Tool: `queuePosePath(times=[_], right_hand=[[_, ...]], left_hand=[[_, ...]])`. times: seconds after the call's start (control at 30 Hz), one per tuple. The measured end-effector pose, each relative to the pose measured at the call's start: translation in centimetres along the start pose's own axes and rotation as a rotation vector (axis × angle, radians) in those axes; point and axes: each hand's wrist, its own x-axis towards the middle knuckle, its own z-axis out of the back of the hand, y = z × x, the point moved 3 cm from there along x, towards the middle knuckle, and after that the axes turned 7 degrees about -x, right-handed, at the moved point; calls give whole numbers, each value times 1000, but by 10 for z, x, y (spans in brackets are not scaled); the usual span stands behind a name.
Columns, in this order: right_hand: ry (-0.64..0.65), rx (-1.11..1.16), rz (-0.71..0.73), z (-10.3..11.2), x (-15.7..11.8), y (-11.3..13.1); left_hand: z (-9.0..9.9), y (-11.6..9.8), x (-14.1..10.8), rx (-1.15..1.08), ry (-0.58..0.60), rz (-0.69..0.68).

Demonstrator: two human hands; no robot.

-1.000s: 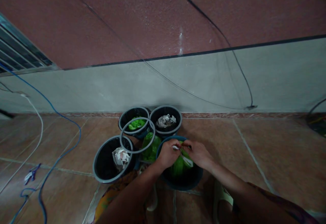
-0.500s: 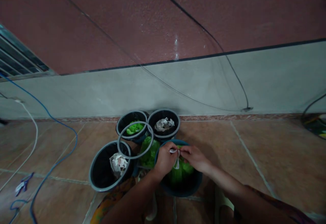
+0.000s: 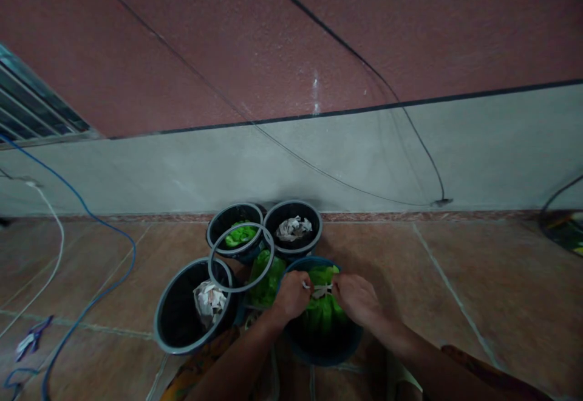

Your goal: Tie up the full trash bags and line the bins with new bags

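My left hand (image 3: pixel 291 295) and my right hand (image 3: pixel 356 296) are both over a dark blue bucket (image 3: pixel 321 352) on the tiled floor. Between them they pinch a thin white strip (image 3: pixel 321 290), stretched sideways from one hand to the other. Under the strip the bucket holds a bright green bag (image 3: pixel 323 313). Both hands have their fingers closed on the strip's ends.
Three black buckets stand close by: one with white crumpled paper (image 3: pixel 208 301) at the left, one with green material (image 3: pixel 240 234), one with paper (image 3: pixel 294 228) by the grey wall. A loose ring (image 3: pixel 241 249) lies over them. Blue and white cables (image 3: pixel 91 291) trail at the left.
The white strip hung loosely between my hands; now it is pulled straight and horizontal. My hands have drawn slightly apart and lower in the view, and the camera has tilted a little.
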Motion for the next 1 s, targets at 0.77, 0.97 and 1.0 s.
queuePosePath(times=[0.77,0.97,1.0], right_hand=[[125,301,101,-20,-9,6],[38,620,114,5,-6,20],[8,652,122,12,-4,19]], left_hand=[[-9,-10,-7,-24,101,-130],[5,-36,-3,-816,43,-206],[7,-40,-3,-889,36,-209]])
